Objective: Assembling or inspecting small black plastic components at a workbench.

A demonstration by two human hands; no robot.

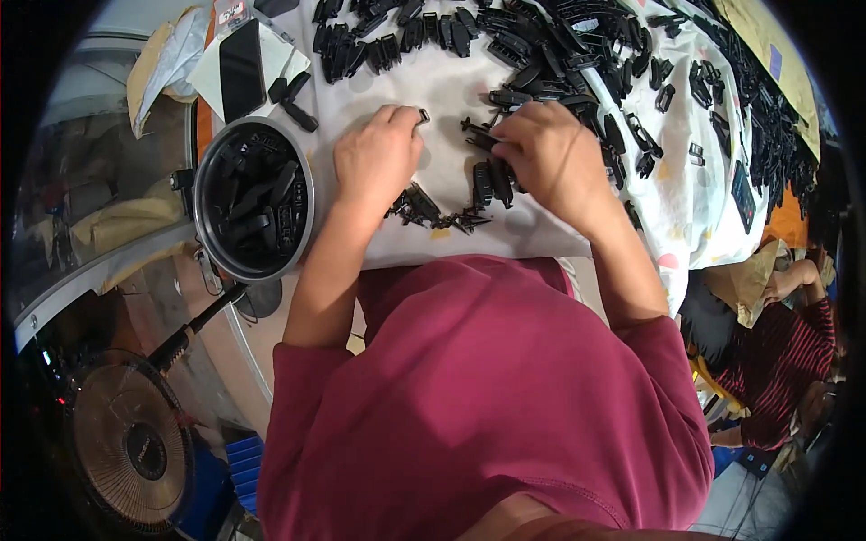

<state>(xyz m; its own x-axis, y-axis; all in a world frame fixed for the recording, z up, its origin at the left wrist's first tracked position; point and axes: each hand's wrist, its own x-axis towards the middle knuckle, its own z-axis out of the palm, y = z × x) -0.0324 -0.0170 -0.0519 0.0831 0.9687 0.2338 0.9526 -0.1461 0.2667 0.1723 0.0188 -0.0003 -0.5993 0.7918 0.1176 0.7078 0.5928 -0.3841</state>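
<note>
My left hand (377,158) is over the white cloth with its fingers curled. Between thumb and fingertips it pinches a small dark piece with a shiny edge (423,116). To its right, my right hand (557,162) has its fingers closed on a slim black plastic part (480,137) whose end points toward the left hand. Right below those fingers lie black ribbed plastic pieces (484,184). A small heap of dark pieces (424,206) sits on the cloth between my wrists, near the table's front edge.
A round metal bowl (308,203) of black parts stands left, a black phone (242,70) beyond it. Black parts (532,50) crowd the table's far side and right. A fan (135,442) stands lower left. Another person in a striped top (776,370) works at the right.
</note>
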